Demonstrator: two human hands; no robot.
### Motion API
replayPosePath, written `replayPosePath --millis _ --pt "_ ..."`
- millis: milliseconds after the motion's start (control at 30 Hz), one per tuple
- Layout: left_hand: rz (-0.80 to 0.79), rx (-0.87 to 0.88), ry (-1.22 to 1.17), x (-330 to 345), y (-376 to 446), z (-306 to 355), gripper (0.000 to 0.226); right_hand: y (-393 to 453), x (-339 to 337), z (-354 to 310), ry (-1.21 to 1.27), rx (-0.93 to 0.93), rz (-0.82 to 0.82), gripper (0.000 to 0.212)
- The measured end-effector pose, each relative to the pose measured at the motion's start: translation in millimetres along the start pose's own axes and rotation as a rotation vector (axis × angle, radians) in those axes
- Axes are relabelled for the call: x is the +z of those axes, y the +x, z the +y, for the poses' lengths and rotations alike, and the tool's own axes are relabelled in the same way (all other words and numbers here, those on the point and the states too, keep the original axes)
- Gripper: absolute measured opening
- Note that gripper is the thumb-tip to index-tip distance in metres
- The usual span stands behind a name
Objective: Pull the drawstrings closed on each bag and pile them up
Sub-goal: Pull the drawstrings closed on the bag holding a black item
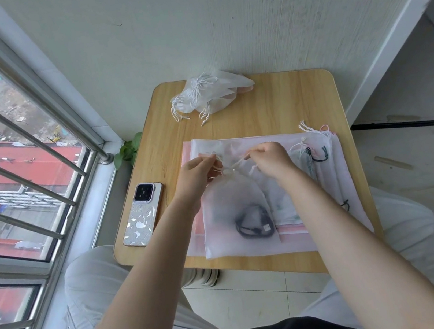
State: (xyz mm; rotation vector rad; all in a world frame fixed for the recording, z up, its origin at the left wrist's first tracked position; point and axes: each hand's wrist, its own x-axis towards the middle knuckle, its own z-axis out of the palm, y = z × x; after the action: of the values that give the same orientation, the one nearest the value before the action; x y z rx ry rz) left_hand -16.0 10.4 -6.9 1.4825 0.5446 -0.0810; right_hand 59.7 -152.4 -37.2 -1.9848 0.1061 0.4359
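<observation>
Translucent bag (241, 211) with dark cable inside lies atop the flat stack (322, 176) on the surface (259, 113). Left hand (197, 175) and right hand (271, 160) each pinch a drawstring (238, 162) at its gathered mouth. Fabric looks light, limp, slippery; best taken by cords. Closed pile (208, 92) sits well apart at the far edge.

A single head-worn wide-angle camera provides the only view. It looks forward and steeply down from above the near edge of the table (230, 111), close enough that both forearms enter from the bottom of the frame. The left hand (196, 174) and right hand (271, 160) sit near frame centre. The table's far edge meets the wall. Wide-angle distortion bends the window (13, 166) along the left side. No second view exists.
</observation>
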Motion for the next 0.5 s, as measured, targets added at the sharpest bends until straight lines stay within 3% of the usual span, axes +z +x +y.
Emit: replayPosePath --millis 100,200,267,367,500 --pt "0.007 0.008 0.047 -1.6 1.3 -1.2 0.026 -7.0 -3.4 -9.5 0.425 0.134 -0.07 0.024" --pt "0.024 -0.025 0.091 -1.1 2.9 -3.3 0.031 -11.4 -3.1 -18.2 0.987 0.202 -0.254 0.031" --pt "0.032 -0.065 0.105 -1.0 1.7 -3.0 0.034 -12.8 -0.7 -19.6 1.177 0.241 -0.319 0.037" --pt "0.09 -0.093 0.186 1.2 -0.9 -1.5 0.033 -13.3 5.5 -18.7 1.164 0.307 -0.227 0.033" --pt "0.179 -0.056 0.354 7.9 -6.9 -4.0 0.037 -14.4 12.0 -26.9 0.782 0.234 -0.068 0.024"
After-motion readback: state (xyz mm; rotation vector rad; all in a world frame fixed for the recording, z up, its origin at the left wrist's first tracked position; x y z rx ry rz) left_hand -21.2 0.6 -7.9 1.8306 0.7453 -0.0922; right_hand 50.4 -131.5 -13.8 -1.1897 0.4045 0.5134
